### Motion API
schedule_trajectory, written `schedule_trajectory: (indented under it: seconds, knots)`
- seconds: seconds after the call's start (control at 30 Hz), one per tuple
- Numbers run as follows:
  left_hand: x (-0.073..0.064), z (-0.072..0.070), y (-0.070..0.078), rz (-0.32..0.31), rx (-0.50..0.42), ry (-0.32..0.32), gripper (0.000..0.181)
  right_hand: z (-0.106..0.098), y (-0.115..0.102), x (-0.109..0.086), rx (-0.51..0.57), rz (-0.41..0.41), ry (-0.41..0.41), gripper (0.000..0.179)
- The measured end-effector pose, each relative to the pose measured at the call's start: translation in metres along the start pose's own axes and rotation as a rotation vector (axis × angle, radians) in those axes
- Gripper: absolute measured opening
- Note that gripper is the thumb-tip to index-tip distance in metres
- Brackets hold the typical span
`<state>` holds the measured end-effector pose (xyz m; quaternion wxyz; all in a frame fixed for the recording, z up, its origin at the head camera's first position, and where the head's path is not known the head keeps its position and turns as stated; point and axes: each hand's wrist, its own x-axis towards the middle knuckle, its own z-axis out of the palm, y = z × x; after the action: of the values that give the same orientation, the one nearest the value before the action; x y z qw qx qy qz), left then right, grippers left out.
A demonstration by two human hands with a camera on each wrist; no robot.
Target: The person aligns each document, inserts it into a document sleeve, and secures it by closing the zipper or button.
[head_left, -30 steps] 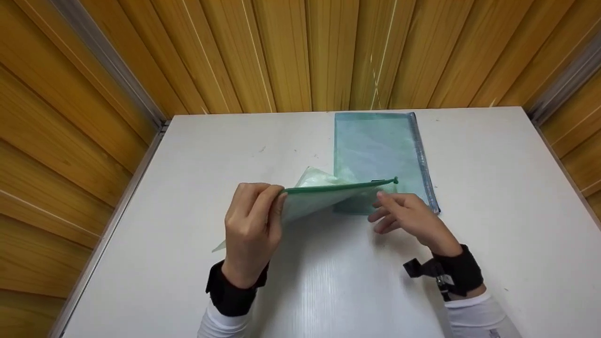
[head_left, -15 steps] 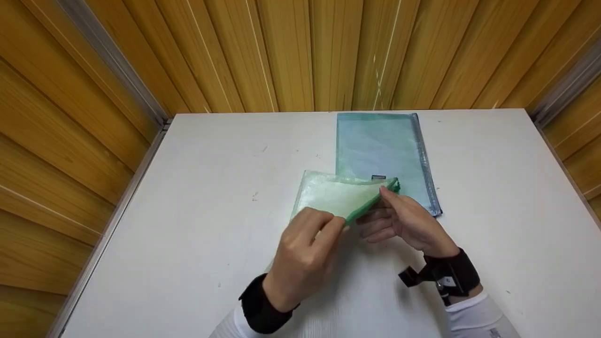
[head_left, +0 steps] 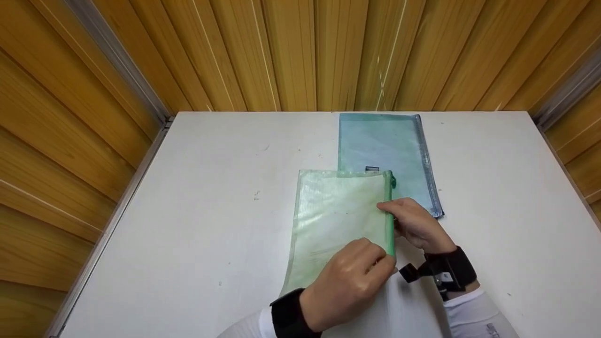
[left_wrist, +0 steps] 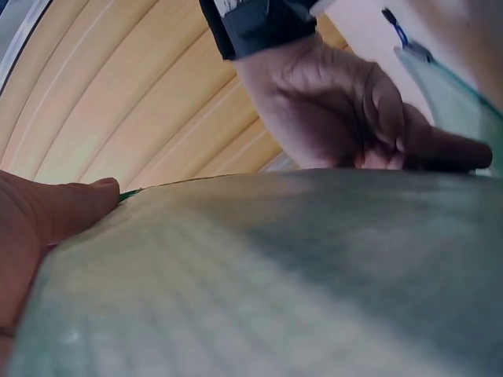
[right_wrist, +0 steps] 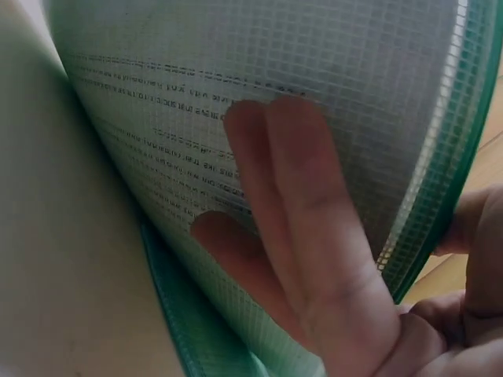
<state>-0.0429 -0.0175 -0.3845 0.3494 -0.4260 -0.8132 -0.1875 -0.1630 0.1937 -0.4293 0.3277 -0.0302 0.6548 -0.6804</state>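
Observation:
A green mesh zipper pouch [head_left: 338, 206] is raised at its right side, where the green zip edge runs. Paper with printed lines shows through its mesh in the right wrist view. My left hand [head_left: 350, 281] pinches the zip edge near its closer end. Farther along that edge, my right hand [head_left: 418, 225] holds the pouch, thumb on top and fingers [right_wrist: 314, 181] stretched along the underside. Behind lies a blue zipper pouch [head_left: 380, 141], flat on the table, partly covered by the green one.
The white table [head_left: 225, 188] carries the pouches. Wood-patterned panels [head_left: 291, 56] stand behind it and at the sides. A small dark tag [head_left: 372, 169] shows at the green pouch's far edge.
My left hand has swung right and closer to me, turning the green pouch so its zip edge lies at the right. My right hand has taken hold of that edge. The blue pouch stays put.

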Motion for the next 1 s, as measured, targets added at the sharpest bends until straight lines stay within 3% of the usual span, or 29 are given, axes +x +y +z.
schedule_trajectory:
  seconds: [0.1, 0.2, 0.33, 0.47, 0.6, 0.8, 0.9, 1.0]
  knots:
    - [-0.001, 0.005, 0.004, 0.018, -0.019, -0.044, 0.008, -0.003, 0.002, 0.002, -0.025, -0.008, 0.000, 0.033]
    - [-0.002, 0.008, 0.006, 0.025, -0.095, -0.117, 0.009, -0.006, 0.005, 0.003, -0.049, -0.017, -0.014, 0.027]
    - [-0.004, 0.008, -0.002, 0.001, -0.213, -0.243, 0.018, -0.009, 0.010, 0.006, -0.073, -0.019, -0.033, 0.039]
    - [-0.005, -0.003, -0.022, -0.063, -0.221, -0.361, 0.027, -0.011, 0.013, 0.009, -0.086, -0.023, -0.009, 0.050]
    - [-0.010, -0.023, -0.048, -0.194, -0.233, -0.405, 0.031, -0.012, 0.015, 0.011, -0.106, -0.029, 0.023, 0.055]
    - [-0.019, -0.051, -0.092, -0.463, -0.308, -0.357, 0.030, -0.018, 0.015, 0.008, -0.127, -0.068, 0.057, 0.058]
    - [-0.027, -0.054, -0.115, -0.618, -0.353, -0.318, 0.027, -0.021, 0.012, 0.006, -0.111, -0.103, 0.066, 0.059]
    - [-0.037, -0.046, -0.135, -0.750, -0.377, -0.282, 0.024, -0.023, 0.010, 0.004, -0.086, -0.144, 0.069, 0.059]
